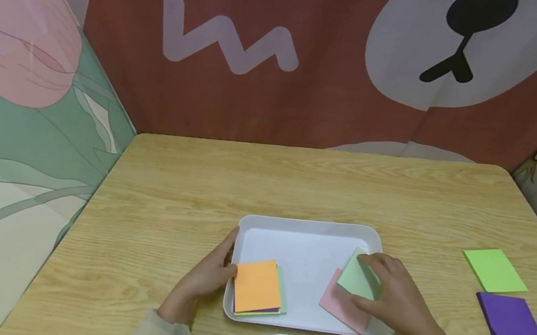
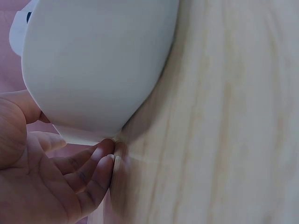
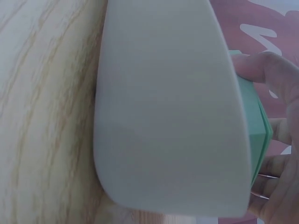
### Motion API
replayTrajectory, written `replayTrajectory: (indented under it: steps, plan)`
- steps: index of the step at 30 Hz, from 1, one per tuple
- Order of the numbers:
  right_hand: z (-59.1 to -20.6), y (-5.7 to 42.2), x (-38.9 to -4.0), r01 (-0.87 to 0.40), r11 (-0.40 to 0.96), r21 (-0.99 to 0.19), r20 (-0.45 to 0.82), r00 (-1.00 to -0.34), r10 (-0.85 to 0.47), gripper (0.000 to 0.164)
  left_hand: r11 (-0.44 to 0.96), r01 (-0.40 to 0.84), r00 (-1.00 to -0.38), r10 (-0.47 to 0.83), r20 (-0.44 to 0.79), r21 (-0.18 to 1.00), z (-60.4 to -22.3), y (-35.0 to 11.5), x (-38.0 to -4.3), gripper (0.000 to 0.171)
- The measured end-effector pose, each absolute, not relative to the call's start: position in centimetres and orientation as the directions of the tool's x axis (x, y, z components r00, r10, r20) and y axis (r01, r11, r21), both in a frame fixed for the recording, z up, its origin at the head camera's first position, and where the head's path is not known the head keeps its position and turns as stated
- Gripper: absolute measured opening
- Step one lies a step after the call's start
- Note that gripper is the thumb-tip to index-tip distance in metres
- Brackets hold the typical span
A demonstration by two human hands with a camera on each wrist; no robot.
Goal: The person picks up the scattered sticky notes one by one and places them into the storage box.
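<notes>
A white tray (image 1: 307,252) lies on the wooden table. My left hand (image 1: 208,273) holds its left end, thumb at the rim and fingers along the outer wall. In the right part of the tray, my right hand (image 1: 393,300) pinches a pale green pad of paper squares (image 1: 356,276) between thumb and fingers. That pad overlaps a pink paper square (image 1: 338,304) beneath it. An orange paper square (image 1: 258,285) tops a small pile on the tray's left, with green, purple and yellow edges peeking out. In the right wrist view, the green pad (image 3: 254,119) shows past the tray's wall.
Right of the tray, a lime green paper square (image 1: 495,271) and a purple one (image 1: 513,321) lie on the table (image 1: 178,187). A printed cloth with a bear pattern (image 1: 311,109) hangs at the table's back edge.
</notes>
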State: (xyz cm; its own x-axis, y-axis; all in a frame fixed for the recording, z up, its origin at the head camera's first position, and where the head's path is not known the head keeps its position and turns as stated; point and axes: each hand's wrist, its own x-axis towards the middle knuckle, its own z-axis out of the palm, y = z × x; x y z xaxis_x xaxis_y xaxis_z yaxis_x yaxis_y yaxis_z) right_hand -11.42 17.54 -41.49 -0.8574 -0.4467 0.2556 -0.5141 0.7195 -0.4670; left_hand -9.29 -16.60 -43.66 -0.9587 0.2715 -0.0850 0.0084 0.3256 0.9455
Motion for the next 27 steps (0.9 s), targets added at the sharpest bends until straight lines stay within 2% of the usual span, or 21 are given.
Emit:
replayTrajectory:
  steps: [3, 22, 27]
  plan:
    - [-41.4, 17.5, -11.4, -0.518, 0.716, -0.468, 0.257, -0.855, -0.450, 0.067, 0.322, -0.003, -0.957, 0.274, -0.096, 0.947, -42.8, -16.4, -9.1, 0.075]
    - [-41.7, 16.9, -11.2, -0.558, 0.702, -0.443, 0.301, -0.830, -0.470, 0.066, 0.307, 0.008, -0.958, 0.275, -0.081, 0.952, -43.8, -16.7, -9.2, 0.077]
    - [-41.9, 16.7, -11.2, -0.570, 0.700, -0.431, 0.315, -0.822, -0.475, 0.067, 0.313, 0.067, -0.955, 0.295, -0.030, 0.947, -43.9, -16.7, -9.2, 0.076]
